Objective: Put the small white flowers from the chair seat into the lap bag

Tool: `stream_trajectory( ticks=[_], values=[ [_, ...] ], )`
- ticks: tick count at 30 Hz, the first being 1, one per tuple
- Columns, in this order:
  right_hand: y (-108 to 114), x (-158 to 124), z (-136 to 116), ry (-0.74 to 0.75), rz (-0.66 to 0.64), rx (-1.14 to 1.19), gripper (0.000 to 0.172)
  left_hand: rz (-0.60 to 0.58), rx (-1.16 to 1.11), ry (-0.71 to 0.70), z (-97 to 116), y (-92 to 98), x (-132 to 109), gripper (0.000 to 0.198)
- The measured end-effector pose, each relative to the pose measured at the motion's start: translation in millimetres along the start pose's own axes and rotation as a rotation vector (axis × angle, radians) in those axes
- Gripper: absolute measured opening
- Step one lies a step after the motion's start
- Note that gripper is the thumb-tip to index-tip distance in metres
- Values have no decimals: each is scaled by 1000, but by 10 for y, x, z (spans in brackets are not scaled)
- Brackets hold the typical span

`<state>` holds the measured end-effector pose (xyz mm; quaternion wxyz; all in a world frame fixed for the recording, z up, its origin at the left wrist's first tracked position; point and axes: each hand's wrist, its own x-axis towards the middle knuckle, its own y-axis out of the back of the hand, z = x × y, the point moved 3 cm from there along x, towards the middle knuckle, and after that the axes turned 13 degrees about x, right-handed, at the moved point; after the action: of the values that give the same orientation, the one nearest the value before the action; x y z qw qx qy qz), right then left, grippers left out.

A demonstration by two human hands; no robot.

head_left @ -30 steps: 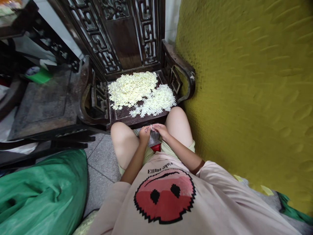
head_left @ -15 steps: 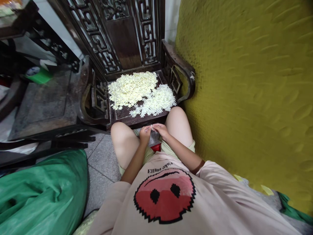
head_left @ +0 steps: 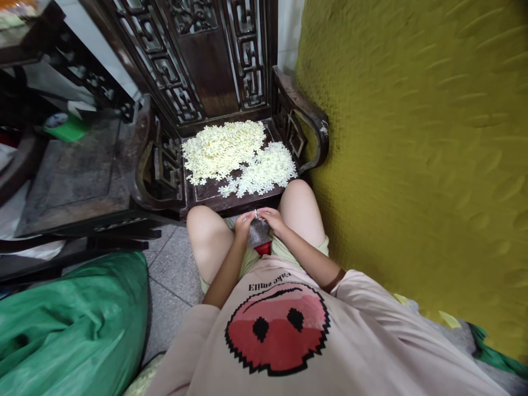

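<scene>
Between my knees, my left hand (head_left: 245,221) and my right hand (head_left: 272,218) meet at the fingertips, both with fingers pinched. A small white piece (head_left: 256,214) sits between them, touched by both hands; it is too small to make out fully. Just beyond, on the seat of a dark carved wooden chair (head_left: 206,202), lie two heaps of small flower-shaped pieces: a larger cream-yellow heap (head_left: 223,149) at the back left and a smaller whiter heap (head_left: 268,169) at the front right.
A large yellow textured sheet (head_left: 412,154) stands along the right. At the left are another wooden seat (head_left: 78,176) with a green object (head_left: 68,127) on it, and a green cloth bundle (head_left: 78,319) below. The chair's armrests (head_left: 317,132) flank the heaps.
My fingers have shifted very slightly around the small white piece. The heaps and the chair look the same.
</scene>
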<state>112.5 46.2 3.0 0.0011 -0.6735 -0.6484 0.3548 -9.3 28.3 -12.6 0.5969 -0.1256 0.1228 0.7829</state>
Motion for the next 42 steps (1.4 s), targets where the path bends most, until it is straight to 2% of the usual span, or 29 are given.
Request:
stream_trajectory(
  ticks=[4,11,18,21,28,31,34,37,42],
  values=[
    [7,-2,0,1,0,-18,21,-58,-96,151,6,-24,-31,32],
    [23,26,33,7,-11,-21,22,-74,-198,282,86,-47,-93,22],
    [7,-5,-3,7,-11,-49,20,-107,-236,304,104,-78,-99,16],
    [12,-8,-5,14,-11,-61,21,-61,-146,222,99,-61,-92,16],
    [38,59,70,27,-4,-22,20,118,374,-238,158,24,-86,18],
    [44,73,90,43,12,-9,20,163,582,-346,189,27,-110,17],
    [46,64,88,44,40,-8,19,167,599,-362,218,18,-137,9],
    [34,42,72,26,48,-23,19,151,496,-319,243,12,-161,3],
    [9,21,66,-16,3,-62,20,169,328,-229,237,17,-173,8]
  ],
)
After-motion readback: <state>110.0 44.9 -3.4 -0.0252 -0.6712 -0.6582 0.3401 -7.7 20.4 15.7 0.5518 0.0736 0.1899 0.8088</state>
